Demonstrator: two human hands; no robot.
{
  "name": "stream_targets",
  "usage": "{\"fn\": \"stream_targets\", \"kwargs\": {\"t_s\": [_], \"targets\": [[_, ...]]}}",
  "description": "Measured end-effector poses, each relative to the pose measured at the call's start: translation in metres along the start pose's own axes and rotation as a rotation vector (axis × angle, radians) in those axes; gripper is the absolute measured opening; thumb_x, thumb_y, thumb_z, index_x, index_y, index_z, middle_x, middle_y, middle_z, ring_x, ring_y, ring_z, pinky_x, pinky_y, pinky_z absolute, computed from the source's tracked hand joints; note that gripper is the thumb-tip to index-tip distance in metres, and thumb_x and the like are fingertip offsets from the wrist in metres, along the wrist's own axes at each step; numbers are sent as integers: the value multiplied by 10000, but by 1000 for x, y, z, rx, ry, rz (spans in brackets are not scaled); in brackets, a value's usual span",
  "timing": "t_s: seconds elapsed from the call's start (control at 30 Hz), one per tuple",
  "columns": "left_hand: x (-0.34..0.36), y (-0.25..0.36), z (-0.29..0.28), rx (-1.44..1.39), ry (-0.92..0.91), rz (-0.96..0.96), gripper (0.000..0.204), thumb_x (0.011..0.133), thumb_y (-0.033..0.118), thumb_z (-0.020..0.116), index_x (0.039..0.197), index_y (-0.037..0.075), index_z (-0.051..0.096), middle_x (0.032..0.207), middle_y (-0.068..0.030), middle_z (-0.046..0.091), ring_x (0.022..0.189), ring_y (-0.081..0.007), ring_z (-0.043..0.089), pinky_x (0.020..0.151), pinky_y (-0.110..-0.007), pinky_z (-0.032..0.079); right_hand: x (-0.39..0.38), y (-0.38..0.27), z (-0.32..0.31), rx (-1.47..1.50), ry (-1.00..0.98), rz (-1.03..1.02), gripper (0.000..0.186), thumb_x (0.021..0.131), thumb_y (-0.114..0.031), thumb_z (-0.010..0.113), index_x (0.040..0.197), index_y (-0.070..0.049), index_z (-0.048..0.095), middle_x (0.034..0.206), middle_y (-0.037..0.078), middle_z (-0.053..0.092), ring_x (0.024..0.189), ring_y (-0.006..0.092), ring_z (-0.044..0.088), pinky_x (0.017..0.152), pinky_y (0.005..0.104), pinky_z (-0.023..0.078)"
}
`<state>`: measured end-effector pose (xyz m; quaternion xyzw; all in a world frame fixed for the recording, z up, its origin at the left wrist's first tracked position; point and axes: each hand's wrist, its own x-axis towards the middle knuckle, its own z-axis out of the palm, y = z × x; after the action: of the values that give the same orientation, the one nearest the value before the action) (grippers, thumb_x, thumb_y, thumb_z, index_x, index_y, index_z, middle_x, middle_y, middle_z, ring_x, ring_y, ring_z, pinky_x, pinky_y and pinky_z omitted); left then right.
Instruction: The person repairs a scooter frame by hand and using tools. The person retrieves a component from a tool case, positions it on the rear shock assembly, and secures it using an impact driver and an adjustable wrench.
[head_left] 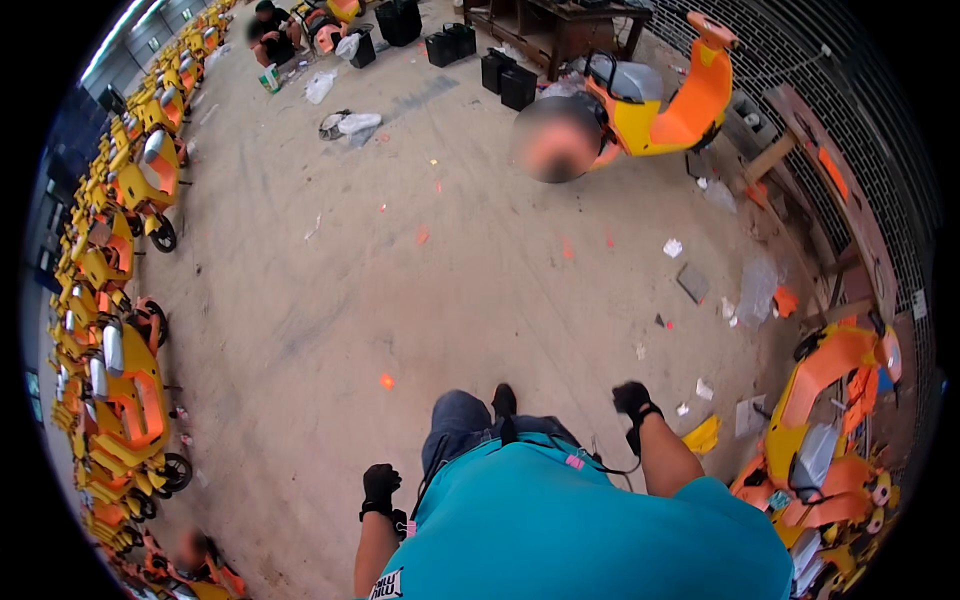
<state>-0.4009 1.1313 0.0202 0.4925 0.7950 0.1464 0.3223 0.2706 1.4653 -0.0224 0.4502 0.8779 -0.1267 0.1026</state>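
My left hand (pixel 380 488), in a black glove, hangs beside my left hip with its fingers curled in. Ahead of my right hip is my right hand (pixel 631 399), also black-gloved and loosely closed. Nothing shows in either hand, and neither touches any object on the floor. A thin dark cord (pixel 612 470) runs from my waist toward my right wrist. My jeans (pixel 458 418) and one dark shoe (pixel 504 401) show below my teal shirt (pixel 590 520). Closest to my right hand lies a yellow piece (pixel 703 435) on the concrete floor.
Rows of yellow scooters (pixel 130 390) line the left side. More scooters (pixel 815 450) stand close on the right. A person (pixel 560 140) crouches by a yellow-orange scooter (pixel 665 110); another sits far left. Black boxes (pixel 450 45), plastic bags (pixel 360 123) and scraps lie about.
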Motion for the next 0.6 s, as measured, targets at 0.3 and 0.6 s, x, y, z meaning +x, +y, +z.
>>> {"fn": "stream_targets", "kwargs": {"t_s": [0.3,0.6], "targets": [[282,23,-45,498,-111,314,253,612,303,767,594,157,561,603,-4,574,598,-253,619,542,-414,497,374,-4,-296,1411,242,489,180,918,-240,604,857,-71,614,718,27,601,595,117,567,530,279,473],[640,161,-247,-655,-39,-573,229,769,270,652,716,47,663,642,-109,654,622,-232,652,560,-387,503,457,47,-223,1357,-84,856,123,802,-183,595,708,-132,533,582,51,529,521,216,579,455,403,439]]}}
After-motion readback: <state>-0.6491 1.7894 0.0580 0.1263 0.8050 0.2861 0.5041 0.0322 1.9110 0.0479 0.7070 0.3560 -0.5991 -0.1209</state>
